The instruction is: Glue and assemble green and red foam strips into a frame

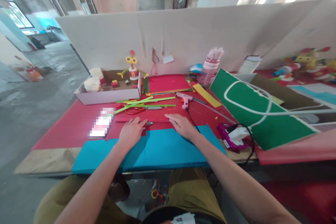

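Note:
A narrow red paper strip [157, 120] lies across the red table cover, just behind a blue sheet [168, 147]. My left hand [132, 131] rests on the strip's left part with fingers stretched out. Beside its fingertips a small grey pointed thing [149, 123] shows; its kind cannot be made out. My right hand [182, 125] lies flat at the strip's right end, fingers extended. Behind the strip are scissors with red handles [134, 111], several light green paper strips [147, 102] and a pink glue gun [185, 99].
A white tray [107, 97] at the back left holds paper cups and a yellow-headed figure [132, 68]. At left lies a blurred-out phone-like rectangle [102, 123]. A purple power strip [231, 138], its cable and a tilted green board [259, 115] occupy the right. Red sheets [168, 83] are stacked behind.

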Action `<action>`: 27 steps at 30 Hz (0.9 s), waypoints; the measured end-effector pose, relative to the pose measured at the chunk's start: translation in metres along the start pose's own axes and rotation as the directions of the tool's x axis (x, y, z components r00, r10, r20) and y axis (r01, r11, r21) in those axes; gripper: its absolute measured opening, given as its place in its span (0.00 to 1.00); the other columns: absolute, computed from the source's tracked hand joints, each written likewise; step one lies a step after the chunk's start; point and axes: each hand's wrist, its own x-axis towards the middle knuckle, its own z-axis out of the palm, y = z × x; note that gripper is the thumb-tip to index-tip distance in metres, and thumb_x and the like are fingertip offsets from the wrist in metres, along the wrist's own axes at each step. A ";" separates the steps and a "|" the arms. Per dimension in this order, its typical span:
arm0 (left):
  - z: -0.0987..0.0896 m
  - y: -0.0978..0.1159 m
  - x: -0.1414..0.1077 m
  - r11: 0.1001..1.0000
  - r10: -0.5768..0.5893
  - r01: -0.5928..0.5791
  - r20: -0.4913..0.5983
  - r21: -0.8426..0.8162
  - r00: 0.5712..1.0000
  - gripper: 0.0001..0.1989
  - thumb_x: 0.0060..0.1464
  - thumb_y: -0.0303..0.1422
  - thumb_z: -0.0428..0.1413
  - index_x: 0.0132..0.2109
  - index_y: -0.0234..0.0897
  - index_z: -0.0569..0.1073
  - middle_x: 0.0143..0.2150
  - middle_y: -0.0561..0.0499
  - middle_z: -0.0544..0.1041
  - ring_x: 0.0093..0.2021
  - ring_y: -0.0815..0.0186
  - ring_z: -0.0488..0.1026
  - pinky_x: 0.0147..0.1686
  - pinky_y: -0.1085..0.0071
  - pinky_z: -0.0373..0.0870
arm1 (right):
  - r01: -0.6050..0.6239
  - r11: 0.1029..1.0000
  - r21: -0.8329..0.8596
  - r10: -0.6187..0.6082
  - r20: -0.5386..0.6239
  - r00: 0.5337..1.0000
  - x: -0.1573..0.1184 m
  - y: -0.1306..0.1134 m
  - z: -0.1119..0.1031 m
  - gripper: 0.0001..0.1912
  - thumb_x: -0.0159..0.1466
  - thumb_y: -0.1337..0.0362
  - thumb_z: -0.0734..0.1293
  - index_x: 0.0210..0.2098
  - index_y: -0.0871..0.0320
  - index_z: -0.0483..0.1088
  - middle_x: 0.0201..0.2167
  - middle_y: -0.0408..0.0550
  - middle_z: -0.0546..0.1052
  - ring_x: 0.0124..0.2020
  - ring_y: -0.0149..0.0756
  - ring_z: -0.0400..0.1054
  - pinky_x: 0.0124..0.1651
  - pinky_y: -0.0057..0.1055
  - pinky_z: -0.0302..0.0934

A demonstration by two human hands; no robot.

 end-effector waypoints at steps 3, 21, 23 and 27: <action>0.000 0.001 -0.001 1.000 0.002 -0.002 -0.004 0.000 1.000 0.21 0.63 0.35 0.42 0.62 0.47 0.63 0.47 0.45 0.68 0.49 0.59 0.66 0.45 0.66 0.64 | 0.068 0.997 -0.022 -0.068 0.007 0.998 0.001 0.006 0.001 0.20 0.69 0.63 0.53 0.53 0.55 0.71 0.48 0.54 0.76 0.50 0.41 0.68 0.55 0.44 0.61; -0.001 0.011 -0.003 1.000 -0.008 0.008 0.000 0.016 1.000 0.22 0.63 0.34 0.43 0.62 0.47 0.62 0.48 0.44 0.68 0.50 0.59 0.65 0.46 0.65 0.64 | 0.084 0.994 -0.076 -0.083 0.015 0.996 -0.001 0.007 0.015 0.17 0.67 0.67 0.57 0.51 0.53 0.72 0.45 0.53 0.73 0.47 0.41 0.64 0.50 0.42 0.63; -0.002 0.010 -0.003 1.000 -0.011 0.011 0.003 0.015 1.000 0.22 0.63 0.34 0.43 0.62 0.47 0.62 0.48 0.44 0.68 0.50 0.59 0.65 0.46 0.65 0.64 | 0.079 0.993 -0.084 -0.078 0.016 0.997 -0.002 0.007 0.016 0.17 0.67 0.67 0.57 0.52 0.53 0.72 0.45 0.54 0.73 0.47 0.41 0.64 0.50 0.42 0.63; -0.001 0.011 -0.005 1.000 -0.011 0.011 -0.005 0.024 1.000 0.22 0.63 0.34 0.42 0.62 0.47 0.62 0.47 0.44 0.68 0.49 0.59 0.66 0.45 0.65 0.65 | 0.083 0.992 -0.091 -0.082 0.015 0.997 -0.002 0.006 0.016 0.18 0.67 0.67 0.57 0.51 0.53 0.72 0.45 0.54 0.73 0.46 0.42 0.64 0.50 0.43 0.63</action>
